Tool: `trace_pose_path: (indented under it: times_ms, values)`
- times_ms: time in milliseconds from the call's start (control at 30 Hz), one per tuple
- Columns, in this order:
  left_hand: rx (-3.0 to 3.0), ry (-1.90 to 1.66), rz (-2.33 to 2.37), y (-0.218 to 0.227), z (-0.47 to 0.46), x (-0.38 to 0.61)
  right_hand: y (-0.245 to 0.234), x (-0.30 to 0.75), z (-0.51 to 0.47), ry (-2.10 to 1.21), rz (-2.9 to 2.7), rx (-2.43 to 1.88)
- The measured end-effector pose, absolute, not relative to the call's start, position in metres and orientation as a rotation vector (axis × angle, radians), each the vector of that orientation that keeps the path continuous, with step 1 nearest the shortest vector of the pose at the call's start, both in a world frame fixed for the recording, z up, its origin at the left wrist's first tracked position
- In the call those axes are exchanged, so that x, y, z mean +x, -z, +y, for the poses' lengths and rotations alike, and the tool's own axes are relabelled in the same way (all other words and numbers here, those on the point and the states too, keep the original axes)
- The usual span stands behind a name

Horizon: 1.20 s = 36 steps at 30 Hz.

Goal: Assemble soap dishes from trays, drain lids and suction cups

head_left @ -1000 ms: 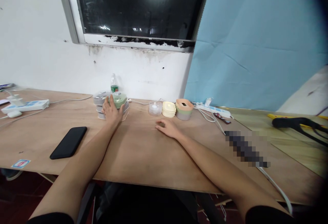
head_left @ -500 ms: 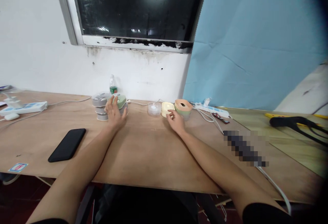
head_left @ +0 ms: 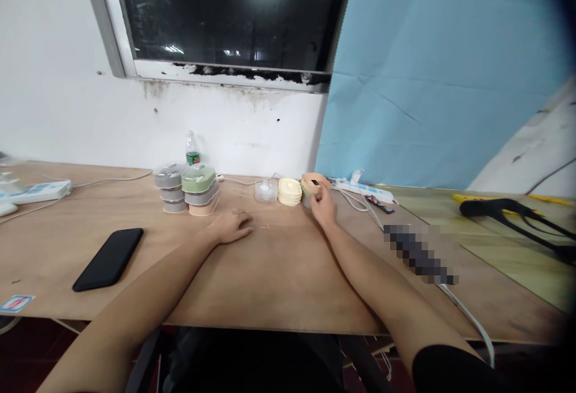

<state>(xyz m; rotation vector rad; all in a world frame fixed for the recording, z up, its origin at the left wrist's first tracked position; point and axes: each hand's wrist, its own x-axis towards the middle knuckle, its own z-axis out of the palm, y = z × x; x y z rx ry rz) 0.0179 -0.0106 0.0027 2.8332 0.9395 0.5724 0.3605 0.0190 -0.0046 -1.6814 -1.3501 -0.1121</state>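
My right hand (head_left: 324, 206) is at the near right side of a peach plastic lid (head_left: 310, 177), with fingers and thumb closed on its rim. The lid sits on top of a greenish container that my fingers partly hide. Just left of it is a stack of pale yellow square lids (head_left: 290, 192), then a clear round container (head_left: 266, 190). My left hand (head_left: 230, 227) rests on the table with loosely bent fingers apart, holding nothing. Beyond it to the left stand a stack of grey lidded containers (head_left: 171, 188) and a second stack topped by a green lid (head_left: 198, 178).
A black phone (head_left: 108, 259) lies on the left of the wooden table (head_left: 270, 285). Behind the stacks stands a plastic bottle (head_left: 192, 150). Power strips (head_left: 369, 191) with white cables lie at the back right and far left. A blurred dark object (head_left: 418, 255) is at right.
My left hand has left the green-topped stack and come down onto the table, nearer and to the right. My right hand has moved from the yellow lids to the peach lid.
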Motion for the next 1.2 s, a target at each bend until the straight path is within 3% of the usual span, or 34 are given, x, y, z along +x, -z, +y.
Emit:
trace_pose_path:
  times_ms: [367, 733, 867, 1033, 1200]
  values:
    - [2.828, -0.569, 1.081, -0.001, 0.000, 0.005, 0.015, 0.329, 0.025, 0.169, -1.788, -1.670]
    - [2.788, -0.540, 1.117, -0.002, -0.003, 0.005, 0.003, 0.324, 0.013, 0.048, -1.586, -1.554]
    - [2.700, -0.748, 1.145, -0.003, -0.010, 0.006, 0.002, 0.305, 0.000, -0.038, -1.488, -1.345]
    - [2.709, -0.993, 1.131, -0.010, -0.014, 0.009, 0.007, 0.271, -0.013, -0.386, -1.637, -1.272]
    - [2.799, -0.580, 1.074, -0.005, -0.008, 0.009, 0.006, 0.255, -0.020, -0.168, -1.963, -1.533]
